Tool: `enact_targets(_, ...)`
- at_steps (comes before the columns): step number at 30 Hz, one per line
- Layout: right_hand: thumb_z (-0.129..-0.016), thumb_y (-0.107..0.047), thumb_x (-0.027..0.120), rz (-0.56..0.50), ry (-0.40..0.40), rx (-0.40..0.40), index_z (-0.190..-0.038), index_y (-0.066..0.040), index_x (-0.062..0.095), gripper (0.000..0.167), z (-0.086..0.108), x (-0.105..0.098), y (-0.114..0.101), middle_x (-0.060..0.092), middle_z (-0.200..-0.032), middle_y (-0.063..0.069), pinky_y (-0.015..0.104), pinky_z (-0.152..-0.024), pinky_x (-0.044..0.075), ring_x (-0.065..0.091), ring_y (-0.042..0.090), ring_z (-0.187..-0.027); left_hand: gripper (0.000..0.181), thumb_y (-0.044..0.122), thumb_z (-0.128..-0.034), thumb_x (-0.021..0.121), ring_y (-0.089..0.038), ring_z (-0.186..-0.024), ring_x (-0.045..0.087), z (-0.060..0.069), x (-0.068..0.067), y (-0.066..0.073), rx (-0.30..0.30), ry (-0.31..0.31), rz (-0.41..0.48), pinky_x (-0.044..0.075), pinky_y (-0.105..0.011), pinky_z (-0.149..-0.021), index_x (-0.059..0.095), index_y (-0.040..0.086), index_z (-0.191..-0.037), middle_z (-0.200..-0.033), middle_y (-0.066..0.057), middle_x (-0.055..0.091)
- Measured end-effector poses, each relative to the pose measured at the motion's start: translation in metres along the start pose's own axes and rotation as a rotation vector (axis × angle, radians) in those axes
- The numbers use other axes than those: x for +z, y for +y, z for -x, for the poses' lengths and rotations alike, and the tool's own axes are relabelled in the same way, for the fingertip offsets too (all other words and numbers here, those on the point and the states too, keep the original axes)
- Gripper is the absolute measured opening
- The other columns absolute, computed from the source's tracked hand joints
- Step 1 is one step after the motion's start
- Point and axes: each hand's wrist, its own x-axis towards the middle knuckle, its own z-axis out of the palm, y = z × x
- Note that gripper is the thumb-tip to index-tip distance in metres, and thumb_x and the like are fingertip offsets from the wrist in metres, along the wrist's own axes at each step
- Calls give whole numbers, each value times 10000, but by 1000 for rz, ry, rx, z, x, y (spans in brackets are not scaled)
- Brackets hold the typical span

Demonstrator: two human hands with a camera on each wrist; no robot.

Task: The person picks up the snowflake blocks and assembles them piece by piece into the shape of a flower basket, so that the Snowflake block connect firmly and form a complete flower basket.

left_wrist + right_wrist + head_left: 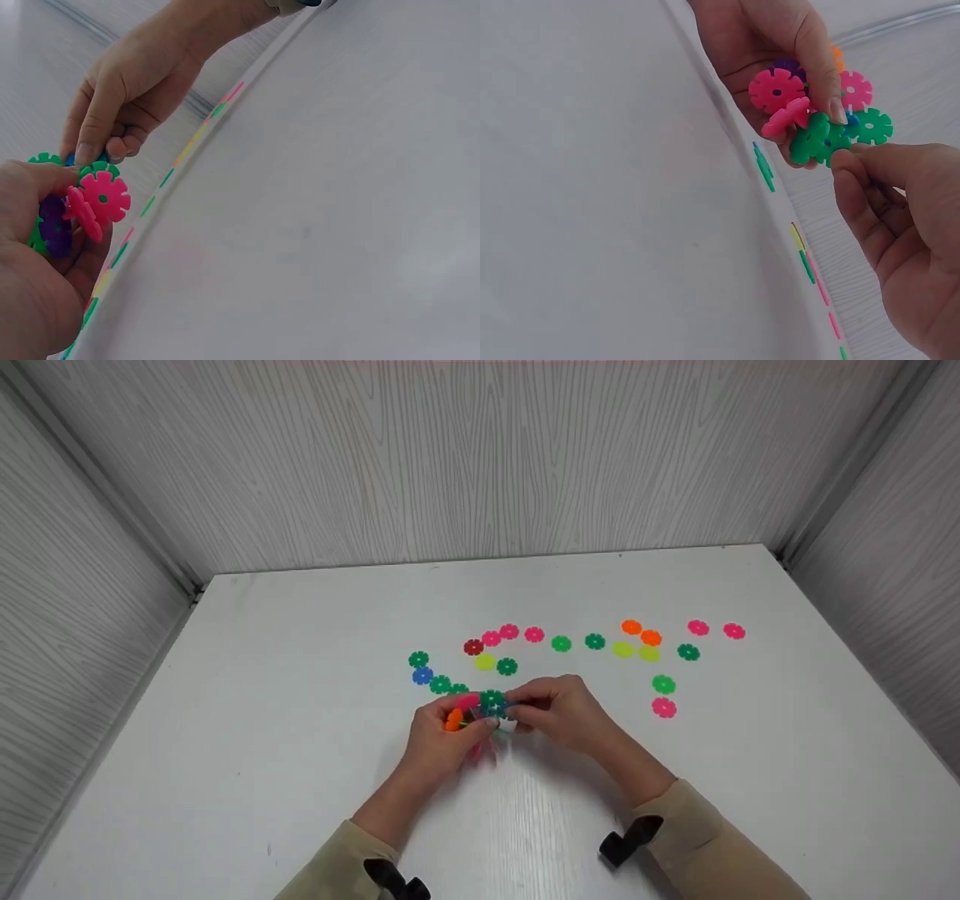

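My left hand (pixel 439 739) holds a cluster of interlocking flower-shaped plastic discs (pixel 491 699) above the table. Pink (pixel 776 91), purple (pixel 55 225), orange (pixel 454 720) and green (pixel 874 126) discs stick out of it at different angles. The left thumb presses on the cluster's near side; its fingers curl behind. From the other side, my right hand (pixel 566 712) pinches a disc at the cluster's edge between thumb and fingertips. A bit of blue disc (pixel 70 160) shows by those fingertips, though most of the pinched piece is hidden.
Loose flower discs lie flat beyond the hands: green and blue (pixel 423 676) ones at left, a dark red one (pixel 473 647), pink (pixel 534 634), yellow (pixel 623 649) and orange (pixel 631 627) ones farther right. Grey wood-grain panels (pixel 480 457) stand around the white table (pixel 300 660).
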Motion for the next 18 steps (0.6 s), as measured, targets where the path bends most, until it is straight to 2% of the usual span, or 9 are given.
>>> enact_targets(6, -986, -107, 768, -25, 9, -31, -1225, -97, 780, 239, 1, -5, 6, 781, -1028, 38, 313, -799, 637, 756, 227, -831, 506, 303, -926, 854, -214, -1302, 580, 0, 1, -2, 17, -14, 26, 563, -326, -1017, 665, 184, -1379, -1320, 0, 664)
enact_targets(12, -969, -137, 794, -29, 94, -37, -1109, -102, 779, 145, 1, -10, 7, 774, -983, 34, 289, -788, 628, 740, 243, -828, 567, 295, -969, 805, -245, -1248, 654, -1, -3, -1, 43, -149, 118, 554, -326, -1029, 577, 135, -1463, -1295, -64, 705)
enact_targets(15, -963, -166, 804, 25, 107, -50, -1081, -141, 803, 121, 1, -10, 7, 773, -976, -9, 266, -764, 597, 702, 221, -847, 601, 292, -960, 812, -255, -1211, 676, -2, -5, -1, 36, -179, 82, 569, -326, -1006, 562, 133, -1482, -1255, -75, 724)
enact_targets(18, -961, -207, 810, 83, 93, -77, -1086, -168, 814, 131, 0, -10, 6, 773, -984, -53, 277, -751, 571, 677, 199, -869, 597, 282, -939, 838, -252, -1261, 623, -3, -5, -2, 48, -172, 3, 581, -337, -990, 588, 138, -1462, -1281, -55, 690)
